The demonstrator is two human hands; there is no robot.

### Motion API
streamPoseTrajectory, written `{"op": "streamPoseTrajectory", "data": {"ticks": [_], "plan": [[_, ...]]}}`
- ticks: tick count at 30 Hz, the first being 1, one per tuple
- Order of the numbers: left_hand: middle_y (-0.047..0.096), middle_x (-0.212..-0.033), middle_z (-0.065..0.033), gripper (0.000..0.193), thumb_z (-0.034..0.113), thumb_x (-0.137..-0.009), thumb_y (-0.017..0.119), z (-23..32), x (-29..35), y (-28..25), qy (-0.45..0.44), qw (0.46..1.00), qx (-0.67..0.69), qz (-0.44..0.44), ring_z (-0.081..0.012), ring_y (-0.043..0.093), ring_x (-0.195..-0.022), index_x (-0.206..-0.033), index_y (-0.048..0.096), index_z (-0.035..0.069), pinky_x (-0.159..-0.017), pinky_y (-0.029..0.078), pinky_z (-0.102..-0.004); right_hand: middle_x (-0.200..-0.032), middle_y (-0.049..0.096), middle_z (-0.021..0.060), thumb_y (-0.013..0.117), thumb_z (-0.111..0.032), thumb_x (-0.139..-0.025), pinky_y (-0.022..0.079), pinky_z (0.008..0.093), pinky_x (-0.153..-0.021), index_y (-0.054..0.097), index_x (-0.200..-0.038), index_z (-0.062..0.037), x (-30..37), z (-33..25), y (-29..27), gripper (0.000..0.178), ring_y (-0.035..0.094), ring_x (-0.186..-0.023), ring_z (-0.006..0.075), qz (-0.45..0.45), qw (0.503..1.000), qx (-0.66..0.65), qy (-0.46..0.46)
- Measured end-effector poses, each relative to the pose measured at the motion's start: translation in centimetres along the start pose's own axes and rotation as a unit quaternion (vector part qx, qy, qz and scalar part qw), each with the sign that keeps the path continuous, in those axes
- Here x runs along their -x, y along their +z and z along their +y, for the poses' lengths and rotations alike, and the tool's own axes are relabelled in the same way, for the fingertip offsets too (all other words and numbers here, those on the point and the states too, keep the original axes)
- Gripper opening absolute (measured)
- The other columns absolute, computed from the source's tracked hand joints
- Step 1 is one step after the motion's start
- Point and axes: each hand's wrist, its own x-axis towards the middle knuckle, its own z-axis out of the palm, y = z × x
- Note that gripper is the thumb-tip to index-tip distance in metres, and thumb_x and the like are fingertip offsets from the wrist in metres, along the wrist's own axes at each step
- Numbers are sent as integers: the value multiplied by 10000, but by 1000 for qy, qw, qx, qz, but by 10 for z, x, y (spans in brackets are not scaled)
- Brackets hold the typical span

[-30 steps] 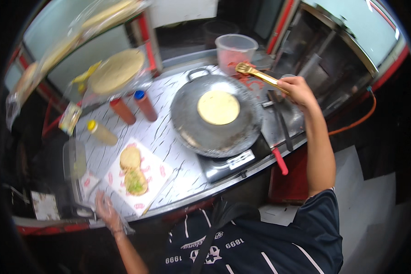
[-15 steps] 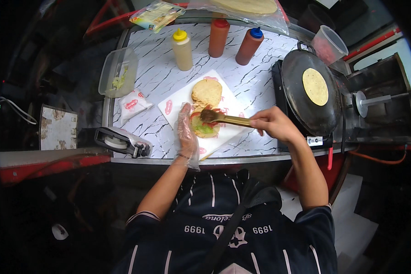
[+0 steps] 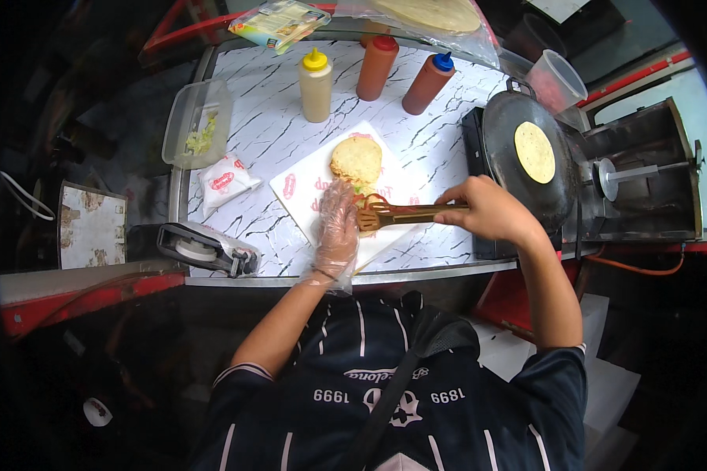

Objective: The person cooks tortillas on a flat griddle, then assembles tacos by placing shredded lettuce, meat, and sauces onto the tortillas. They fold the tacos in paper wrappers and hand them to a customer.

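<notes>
Plainly, the right hand (image 3: 485, 208) grips golden metal tongs (image 3: 412, 213), slotted head pointing left, long axis nearly crosswise; the plastic-gloved left hand (image 3: 338, 228), grip unclear, nears a crumbly round bun (image 3: 356, 158).

1. I see a white surface (image 3: 440, 153) streaked with dark lines.
2. A white paper sheet (image 3: 310, 186) lies near its front edge.
3. Behind that stand a yellow-capped bottle (image 3: 316, 88), a red-capped bottle (image 3: 377, 71) and a blue-capped bottle (image 3: 428, 85).
4. At left I make out a clear tub (image 3: 178, 118), a white packet (image 3: 226, 185) and a tape dispenser (image 3: 208, 250).
5. On the right, I find a black stove (image 3: 474, 145).
</notes>
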Motion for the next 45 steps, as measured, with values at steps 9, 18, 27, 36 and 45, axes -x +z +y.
{"op": "streamPoseTrajectory", "data": {"ticks": [9, 18, 27, 36, 45], "plan": [[490, -1556, -209, 426, 82, -1039, 532, 1, -3, -4, -11, 998, -42, -40, -380, 418, -1482, -1459, 574, 28, -1229, 312, -458, -818, 713, 262, 778, -248, -891, 543, 468, -757, 768, -1087, 17, 53, 41, 33, 330, 708, -764, 428, 185, 979, -57, 58], [524, -1532, -196, 437, 178, -1086, 487, -9, 5, 4, -48, 968, 243, 43, -329, 452, -1457, -1466, 533, -34, -1235, 298, -444, -826, 727, 222, 763, -215, -904, 560, 460, -725, 787, -1074, -49, 30, 49, 85, 239, 708, -763, 418, 246, 966, -78, -18], [537, -1517, -188, 453, 213, -1102, 461, -17, 4, 12, -70, 959, 264, 72, -302, 472, -1436, -1463, 527, -52, -1229, 311, -434, -852, 669, 128, 773, -222, -881, 543, 457, -680, 708, -1264, -124, 30, 44, 79, 400, 681, -741, 359, 237, 963, 48, -117], [549, -1502, -179, 476, 248, -1118, 435, -34, 6, 15, -86, 927, 335, 144, -274, 491, -1414, -1460, 522, -70, -1223, 323, -423, -910, 595, 98, 795, -205, -855, 549, 444, -678, 647, -1331, -170, 38, 47, 73, 500, 670, -808, 314, 234, 952, 79, -179], [444, -1576, -244, 491, 248, -1079, 483, 11, -2, 9, 88, 981, -169, 43, -416, 374, -1483, -1500, 500, -4, -1234, 249, -545, -831, 587, 72, 831, -153, -854, 469, 337, -608, 668, -1344, -72, 116, 113, 31, 523, 570, -693, 175, 405, 899, -114, -118]]}}
